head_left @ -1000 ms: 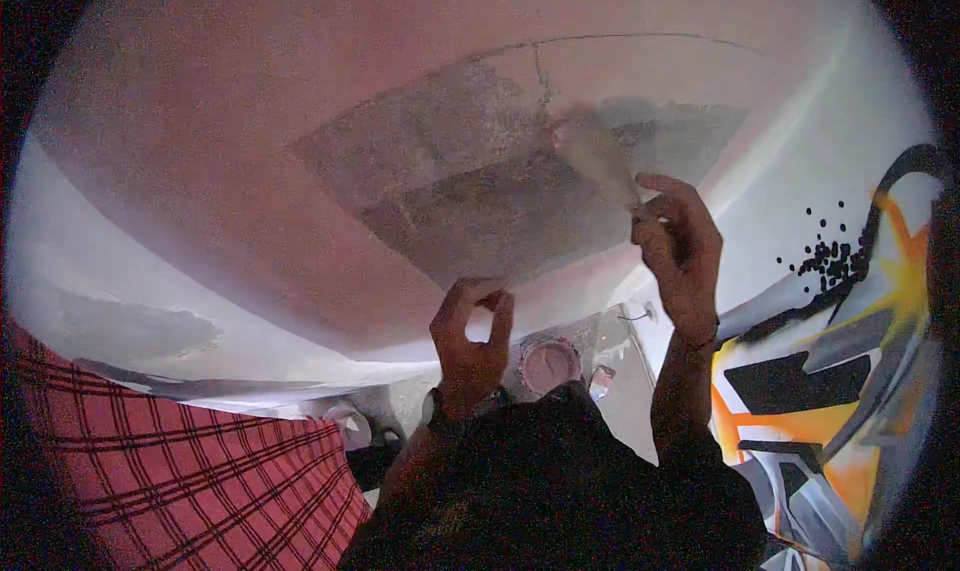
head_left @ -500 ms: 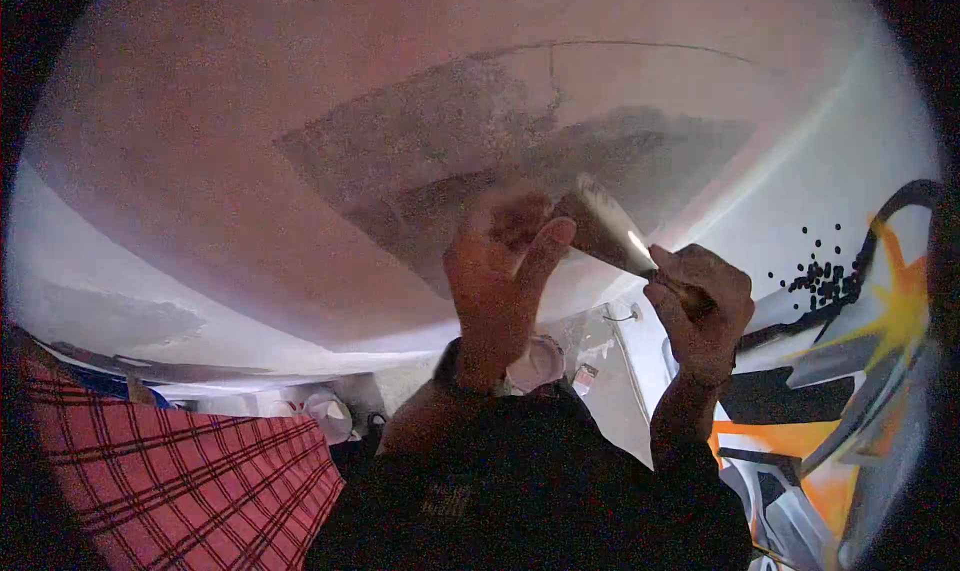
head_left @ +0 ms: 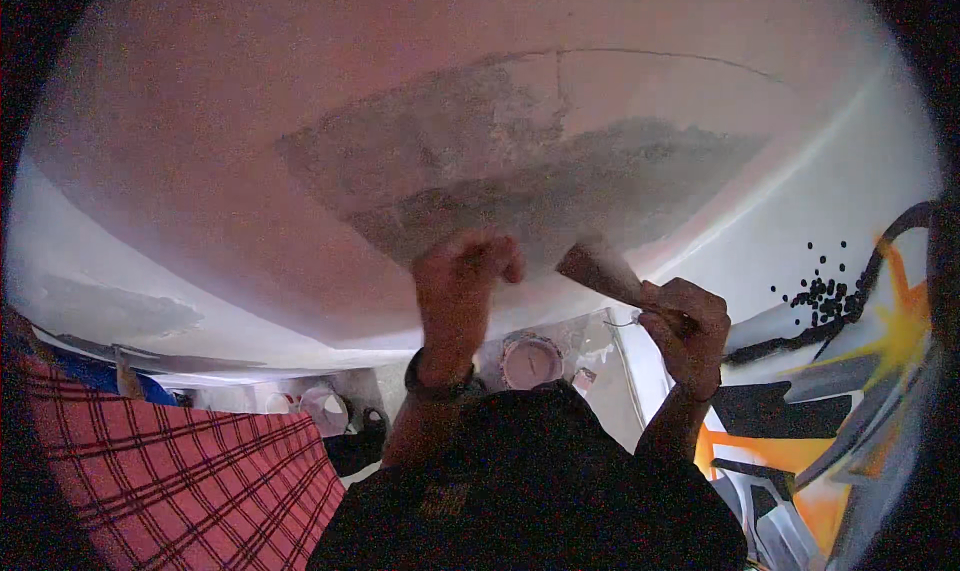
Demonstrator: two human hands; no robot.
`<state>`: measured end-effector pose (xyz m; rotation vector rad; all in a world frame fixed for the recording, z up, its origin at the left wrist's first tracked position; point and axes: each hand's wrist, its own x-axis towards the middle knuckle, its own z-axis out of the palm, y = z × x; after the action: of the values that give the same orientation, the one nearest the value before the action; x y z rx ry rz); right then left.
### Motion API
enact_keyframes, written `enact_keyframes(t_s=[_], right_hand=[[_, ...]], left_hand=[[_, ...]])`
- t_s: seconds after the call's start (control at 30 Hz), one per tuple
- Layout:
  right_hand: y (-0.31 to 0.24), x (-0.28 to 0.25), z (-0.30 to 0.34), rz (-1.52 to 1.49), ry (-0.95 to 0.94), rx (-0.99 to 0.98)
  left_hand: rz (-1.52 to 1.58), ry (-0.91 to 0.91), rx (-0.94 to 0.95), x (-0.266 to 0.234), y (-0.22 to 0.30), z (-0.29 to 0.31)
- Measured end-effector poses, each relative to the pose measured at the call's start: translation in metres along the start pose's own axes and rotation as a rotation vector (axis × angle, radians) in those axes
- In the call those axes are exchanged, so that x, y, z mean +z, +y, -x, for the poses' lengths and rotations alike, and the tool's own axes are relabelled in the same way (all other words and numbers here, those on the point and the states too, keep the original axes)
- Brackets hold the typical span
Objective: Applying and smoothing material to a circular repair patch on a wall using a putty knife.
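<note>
My right hand [head_left: 685,321] grips the handle of a putty knife [head_left: 600,271], whose wide blade points up and left toward the surface before me. The blade's far edge is blurred. My left hand [head_left: 465,276] is raised to the left of the knife, apart from it. Its fingers look bent but are smeared by motion, so I cannot make out whether they hold anything. Beyond both hands spreads a pinkish plaster surface [head_left: 250,81] with a rough grey patch [head_left: 440,141] and a thin curved crack along the patch's top.
Below my hands stands a round bucket [head_left: 532,361] with pinkish contents. Red plaid cloth [head_left: 180,461] fills the lower left. A wall painted in orange, black and grey [head_left: 800,411] rises on the right. Pale containers [head_left: 325,408] stand on the floor at left.
My left hand has come away from the putty knife's blade, moving down and left. My right hand has lowered slightly with the knife. The bucket shows more fully now.
</note>
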<state>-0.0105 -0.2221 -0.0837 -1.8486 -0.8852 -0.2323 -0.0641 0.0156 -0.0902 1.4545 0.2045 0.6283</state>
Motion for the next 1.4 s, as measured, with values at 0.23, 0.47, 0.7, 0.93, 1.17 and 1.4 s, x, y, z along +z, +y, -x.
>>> enact_keyframes(t_s=[0.23,0.47,0.7,0.93,1.17,1.4], right_hand=[[-0.01,0.011,-0.001,-0.155,0.138,0.265],[-0.033,0.034,-0.046,0.042,0.037,0.061],[-0.039,0.065,-0.055,0.318,0.007,-0.04],[-0.028,0.079,-0.063,0.388,0.089,-0.252],[-0.019,0.09,-0.067,0.287,0.186,-0.373],[-0.031,0.101,-0.073,0.239,0.217,-0.422]], left_hand=[[-0.039,-0.109,-0.171,-0.042,-0.043,0.011],[-0.301,-0.063,0.33,0.01,-0.019,0.018],[-0.961,0.009,1.047,-0.001,0.022,-0.025],[-1.201,-0.297,1.301,-0.02,0.04,-0.064],[-1.151,-0.402,1.366,-0.019,0.045,-0.061],[-1.199,-0.17,1.532,-0.026,0.045,-0.064]])
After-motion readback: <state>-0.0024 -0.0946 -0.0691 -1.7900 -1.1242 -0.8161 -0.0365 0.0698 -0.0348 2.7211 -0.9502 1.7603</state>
